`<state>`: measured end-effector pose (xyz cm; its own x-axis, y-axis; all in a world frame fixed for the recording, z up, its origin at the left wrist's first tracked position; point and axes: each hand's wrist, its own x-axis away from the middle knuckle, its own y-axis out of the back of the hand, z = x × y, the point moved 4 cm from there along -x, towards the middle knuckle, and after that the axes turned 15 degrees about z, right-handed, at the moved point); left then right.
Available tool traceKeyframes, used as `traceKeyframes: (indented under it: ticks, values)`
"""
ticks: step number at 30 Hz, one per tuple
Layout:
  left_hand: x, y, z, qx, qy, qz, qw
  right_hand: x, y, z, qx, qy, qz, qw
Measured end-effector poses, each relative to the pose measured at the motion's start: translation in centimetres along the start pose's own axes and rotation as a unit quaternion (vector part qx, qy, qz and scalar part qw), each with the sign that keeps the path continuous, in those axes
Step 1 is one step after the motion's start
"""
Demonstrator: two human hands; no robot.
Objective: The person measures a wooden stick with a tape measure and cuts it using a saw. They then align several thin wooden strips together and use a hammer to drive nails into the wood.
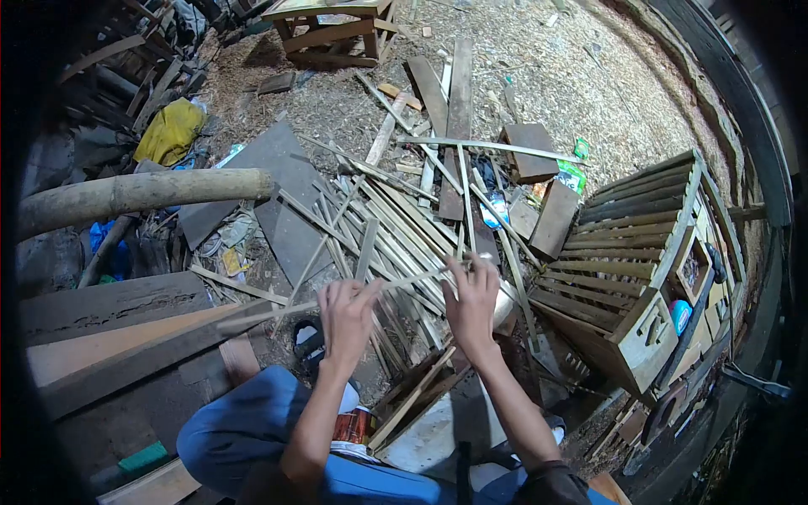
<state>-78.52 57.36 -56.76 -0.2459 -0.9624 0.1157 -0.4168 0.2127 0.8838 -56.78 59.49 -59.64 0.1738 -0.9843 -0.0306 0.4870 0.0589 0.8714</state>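
A thin wooden strip runs crosswise in front of me, its far left end reaching well past my left hand. That hand closes on the strip with thumb and fingers. My right hand pinches the same strip near its right end; its fingertips partly hide that end. Below and beyond both hands lies a loose pile of similar wooden strips on the ground. Between my legs, under the left forearm, stands a can with a red and brown label.
A slatted wooden crate stands at the right. From the left juts a thick bamboo pole. Dark flat boards lie beyond it, near a yellow cloth. A small wooden table stands at the back, on ground strewn with wood shavings.
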Motion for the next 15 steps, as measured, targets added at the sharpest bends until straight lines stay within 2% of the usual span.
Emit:
traceKeyframes:
  ticks: [1, 2, 4, 6, 8, 9, 12, 14, 15]
  values:
    - [0.1, 0.5, 0.8, -0.007, 0.037, -0.020, 0.999, -0.3, -0.9, -0.7, -0.038, -0.053, 0.089, 0.994]
    - [0.3, 1.0, 1.6, -0.013, 0.072, -0.038, 0.997, -0.3, -2.3, -0.9, -0.040, -0.050, 0.089, 0.994]
    - [0.2, 1.7, 2.5, -0.036, 0.066, -0.038, 0.996, -0.1, -6.9, -2.5, -0.068, -0.110, 0.118, 0.985]
    - [0.5, 1.7, 3.7, -0.072, 0.101, -0.044, 0.991, -0.4, -9.6, -2.1, -0.088, -0.095, 0.131, 0.983]
    - [0.7, 1.7, 4.5, -0.077, 0.113, -0.051, 0.989, -0.3, -13.3, -2.5, -0.181, -0.145, 0.220, 0.947]
    - [0.8, 1.7, 5.0, -0.087, 0.123, -0.054, 0.987, -0.1, -14.6, -2.5, -0.181, -0.143, 0.222, 0.947]
    - [0.9, 1.5, 6.5, -0.090, 0.150, -0.066, 0.982, 1.1, -18.4, -2.5, -0.119, -0.193, 0.254, 0.940]
    - [0.7, 1.5, 7.1, -0.080, 0.165, -0.076, 0.980, 1.8, -20.5, -2.6, 0.028, -0.191, 0.280, 0.940]
    - [0.6, 1.7, 7.2, -0.071, 0.167, -0.079, 0.980, 1.9, -19.8, -1.5, 0.044, -0.186, 0.213, 0.958]
